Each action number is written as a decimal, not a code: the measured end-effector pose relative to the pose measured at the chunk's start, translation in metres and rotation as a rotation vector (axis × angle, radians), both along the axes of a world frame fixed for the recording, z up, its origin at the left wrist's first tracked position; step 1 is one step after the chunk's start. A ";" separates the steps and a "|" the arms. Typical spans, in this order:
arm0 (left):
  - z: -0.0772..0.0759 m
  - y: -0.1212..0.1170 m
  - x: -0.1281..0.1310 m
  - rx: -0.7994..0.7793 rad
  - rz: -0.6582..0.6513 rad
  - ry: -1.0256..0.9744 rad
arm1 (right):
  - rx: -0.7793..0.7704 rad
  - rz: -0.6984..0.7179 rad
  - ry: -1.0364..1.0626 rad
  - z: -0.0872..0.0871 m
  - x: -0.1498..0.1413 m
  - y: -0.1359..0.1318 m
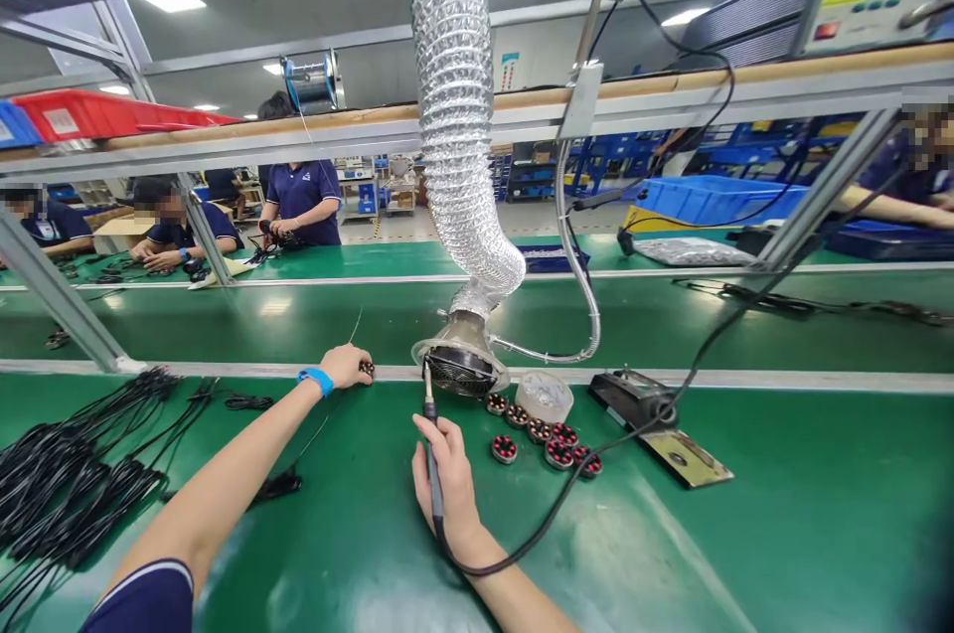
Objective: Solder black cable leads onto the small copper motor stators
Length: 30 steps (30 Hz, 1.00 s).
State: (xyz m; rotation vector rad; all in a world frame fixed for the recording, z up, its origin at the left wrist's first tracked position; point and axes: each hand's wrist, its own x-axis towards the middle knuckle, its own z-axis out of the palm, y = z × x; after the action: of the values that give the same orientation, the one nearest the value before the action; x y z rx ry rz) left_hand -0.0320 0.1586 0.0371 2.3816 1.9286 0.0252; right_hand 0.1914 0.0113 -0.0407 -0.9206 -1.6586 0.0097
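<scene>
My left hand, with a blue band at the wrist, is closed around a small round motor part near the metal strip across the bench. A thin wire sticks up beside these fingers. In my right hand is a soldering iron, held like a pen with its tip pointing up and away from me. The tip is in front of the round fume extractor hood. Several round motor parts with red or copper-coloured coils lie to the right of my right hand.
Bundles of black cables cover the left of the green bench. A roll of clear tape and a soldering iron stand lie to the right. The silver duct hangs down in the middle. Co-workers are across the bench.
</scene>
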 end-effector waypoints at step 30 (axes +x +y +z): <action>0.033 0.085 -0.038 -0.025 0.210 0.174 | 0.004 -0.104 0.038 0.001 -0.001 0.002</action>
State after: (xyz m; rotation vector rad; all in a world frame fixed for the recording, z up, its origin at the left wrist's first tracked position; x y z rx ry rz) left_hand -0.0698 0.2439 0.0702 2.2209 2.2345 -0.1988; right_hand 0.1906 0.0134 -0.0393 -0.9973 -1.5735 -0.0469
